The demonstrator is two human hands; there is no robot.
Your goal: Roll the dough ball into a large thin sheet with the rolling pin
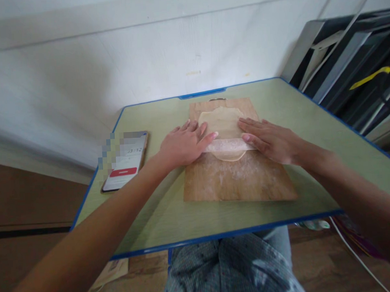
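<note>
A flour-dusted rolling pin (229, 145) lies crosswise over the near part of a flat round of dough (222, 122). My left hand (185, 143) rests palm down over the pin's left end, its fingers stretched forward and its thumb along the pin. Over the right end lies my right hand (269, 138), with fingers extended toward the dough's right edge and the thumb on the pin. Both palms hide the pin's ends. Under the dough is a wooden board (236, 183), with loose flour scattered across its near half.
The board sits on a pale green table (160, 226) with a blue edge. To the left lies a phone (125, 162) with a lit screen. A white wall (177, 51) stands behind the table. Dark flat panels (344, 64) lean at the right, beside a yellow strip (369, 78).
</note>
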